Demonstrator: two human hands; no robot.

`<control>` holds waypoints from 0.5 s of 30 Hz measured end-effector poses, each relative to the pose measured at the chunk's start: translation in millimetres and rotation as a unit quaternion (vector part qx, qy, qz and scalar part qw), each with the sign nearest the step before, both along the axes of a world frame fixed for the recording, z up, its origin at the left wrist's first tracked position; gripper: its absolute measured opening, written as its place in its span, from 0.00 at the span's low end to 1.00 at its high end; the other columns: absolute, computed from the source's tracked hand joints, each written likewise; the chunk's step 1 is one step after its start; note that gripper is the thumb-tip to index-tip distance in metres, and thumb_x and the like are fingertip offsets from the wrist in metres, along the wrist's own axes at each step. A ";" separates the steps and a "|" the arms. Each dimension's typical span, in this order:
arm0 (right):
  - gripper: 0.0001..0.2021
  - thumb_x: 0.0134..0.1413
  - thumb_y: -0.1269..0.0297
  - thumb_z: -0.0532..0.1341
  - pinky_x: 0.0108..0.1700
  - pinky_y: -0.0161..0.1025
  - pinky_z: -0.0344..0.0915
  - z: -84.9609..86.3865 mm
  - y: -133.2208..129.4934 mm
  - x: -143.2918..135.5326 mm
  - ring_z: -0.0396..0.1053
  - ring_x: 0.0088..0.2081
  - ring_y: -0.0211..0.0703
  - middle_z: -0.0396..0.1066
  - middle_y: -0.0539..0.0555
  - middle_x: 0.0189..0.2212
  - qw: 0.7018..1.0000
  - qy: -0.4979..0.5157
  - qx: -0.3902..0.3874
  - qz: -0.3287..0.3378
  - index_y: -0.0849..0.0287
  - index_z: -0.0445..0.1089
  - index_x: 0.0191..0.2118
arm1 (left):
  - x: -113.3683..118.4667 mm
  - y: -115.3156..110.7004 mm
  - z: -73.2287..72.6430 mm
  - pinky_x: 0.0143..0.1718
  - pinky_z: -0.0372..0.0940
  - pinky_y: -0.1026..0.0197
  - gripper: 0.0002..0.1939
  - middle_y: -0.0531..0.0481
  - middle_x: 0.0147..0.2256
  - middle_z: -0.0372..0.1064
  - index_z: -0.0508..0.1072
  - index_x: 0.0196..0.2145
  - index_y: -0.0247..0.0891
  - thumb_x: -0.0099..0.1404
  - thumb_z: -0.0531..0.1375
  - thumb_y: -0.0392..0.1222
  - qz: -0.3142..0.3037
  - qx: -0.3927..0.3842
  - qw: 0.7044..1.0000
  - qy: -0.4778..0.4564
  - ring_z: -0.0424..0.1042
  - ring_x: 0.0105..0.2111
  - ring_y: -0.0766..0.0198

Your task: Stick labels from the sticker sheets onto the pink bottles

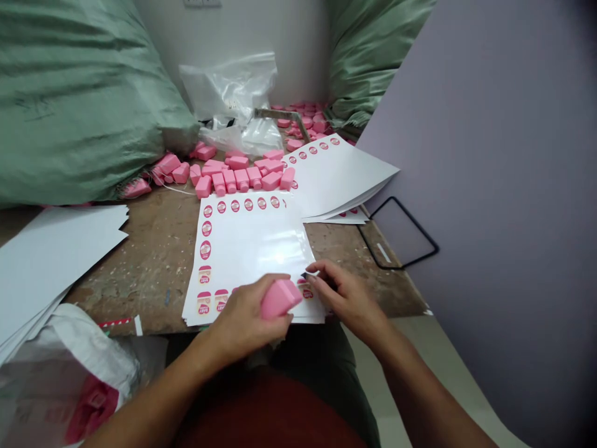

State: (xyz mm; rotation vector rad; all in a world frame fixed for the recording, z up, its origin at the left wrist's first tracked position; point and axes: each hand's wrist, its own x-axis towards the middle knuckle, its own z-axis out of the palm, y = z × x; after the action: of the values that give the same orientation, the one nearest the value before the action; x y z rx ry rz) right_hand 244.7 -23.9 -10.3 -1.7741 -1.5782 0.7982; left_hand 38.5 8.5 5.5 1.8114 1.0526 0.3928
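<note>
My left hand [247, 314] is wrapped round a pink bottle [280, 299], above the lower edge of a white sticker sheet [247, 246]. Small pink and red labels line the sheet's top, left and bottom edges. Over the sheet's lower right corner, my right hand [338, 289] pinches a small dark piece [305, 275] between thumb and fingertips. A label [305, 290] lies just below those fingertips. What the dark piece is cannot be made out.
Pink bottles [241, 179] lie behind the sheet. More sheets [340, 174] are at the right, others [56, 249] at the left. Green sacks [79, 106] and clear plastic bags [233, 93] stand behind. A black wire frame [410, 214] juts past the right table edge.
</note>
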 end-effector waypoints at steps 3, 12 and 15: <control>0.09 0.58 0.60 0.54 0.33 0.38 0.60 -10.7 -2.3 0.7 0.69 0.29 0.43 0.73 0.51 0.27 0.993 -0.109 0.002 0.033 0.56 0.70 0.37 | 0.0 -5.4 -11.5 0.51 0.62 0.46 0.29 0.45 0.57 0.64 0.67 0.54 0.42 0.53 0.61 0.37 -0.110 0.156 0.977 0.099 0.66 0.49 0.48; 0.08 0.58 0.64 0.54 0.33 0.39 0.55 -9.2 3.4 -9.1 0.70 0.30 0.44 0.76 0.52 0.29 0.973 -0.222 0.029 0.057 0.56 0.71 0.35 | 9.5 -3.6 -8.3 0.48 0.65 0.45 0.30 0.42 0.62 0.57 0.67 0.55 0.37 0.54 0.62 0.43 -0.191 0.194 0.939 0.208 0.64 0.48 0.46; 0.09 0.58 0.65 0.53 0.33 0.38 0.55 -8.8 4.0 -9.7 0.70 0.29 0.43 0.76 0.53 0.29 0.972 -0.226 0.031 0.062 0.56 0.71 0.35 | 10.1 -3.4 -7.2 0.49 0.64 0.45 0.31 0.42 0.63 0.55 0.65 0.56 0.37 0.54 0.62 0.43 -0.195 0.190 0.938 0.213 0.64 0.49 0.45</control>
State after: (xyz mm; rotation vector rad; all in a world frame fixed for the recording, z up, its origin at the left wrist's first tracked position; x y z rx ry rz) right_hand 235.0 -19.9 -19.1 -1.9170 -1.9973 0.4078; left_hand 48.6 5.1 -1.6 2.4699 0.9069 -0.0530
